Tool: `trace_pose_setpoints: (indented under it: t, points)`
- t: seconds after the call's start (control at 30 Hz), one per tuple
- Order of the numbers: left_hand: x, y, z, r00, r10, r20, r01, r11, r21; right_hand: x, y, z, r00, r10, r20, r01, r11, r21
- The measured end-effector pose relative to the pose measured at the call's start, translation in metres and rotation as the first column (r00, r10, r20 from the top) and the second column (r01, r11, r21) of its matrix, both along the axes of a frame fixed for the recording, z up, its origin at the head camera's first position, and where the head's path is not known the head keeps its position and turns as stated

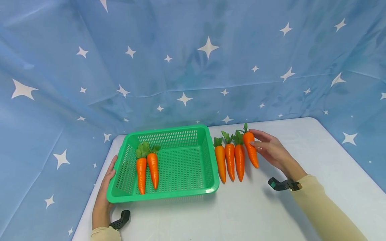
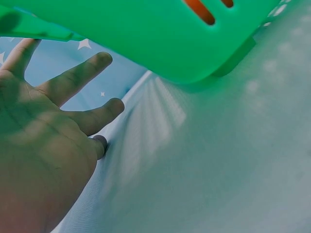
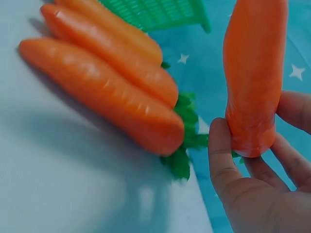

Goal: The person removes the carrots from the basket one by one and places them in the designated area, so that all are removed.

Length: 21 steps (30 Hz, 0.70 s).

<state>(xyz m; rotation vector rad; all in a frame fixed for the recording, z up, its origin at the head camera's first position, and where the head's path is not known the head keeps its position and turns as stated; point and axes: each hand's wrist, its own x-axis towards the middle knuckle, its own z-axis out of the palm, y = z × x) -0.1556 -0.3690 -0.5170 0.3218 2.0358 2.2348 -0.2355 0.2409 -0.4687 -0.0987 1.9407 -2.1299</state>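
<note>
My right hand (image 1: 272,150) pinches a carrot (image 1: 251,150) near its leafy top, thumb on one side and fingers on the other. In the right wrist view that carrot (image 3: 255,73) is raised off the table. Just left of it, three carrots lie side by side: one at the right (image 1: 239,160), one in the middle (image 1: 230,160) and a paler orange one (image 1: 220,162). At the left side of a green plastic basket (image 1: 163,196) is my left hand (image 1: 104,187); its fingers are spread and extended in the left wrist view, by the rim.
Inside the basket, two carrots (image 1: 153,170) lie near its left end, leaves toward the back. A white cloth covers the table (image 1: 241,214). Blue curtain fabric (image 1: 187,77) with white stars stands behind the table and along its sides. Each wrist wears a black camera mount (image 1: 283,184).
</note>
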Motion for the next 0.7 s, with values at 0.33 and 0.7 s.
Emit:
trace_pose_setpoints:
  t: [0.33,0.7]
  points:
    - [0.001,0.0,0.001,1.0,0.012,0.01,-0.012,1.0,0.001,0.005,0.013,-0.019,1.0,-0.004,-0.01,0.005,0.994,0.11]
    - [0.0,0.002,0.001,1.0,0.006,0.014,-0.007,1.0,0.006,0.008,0.017,-0.04,0.999,-0.027,-0.038,0.034,0.978,0.208]
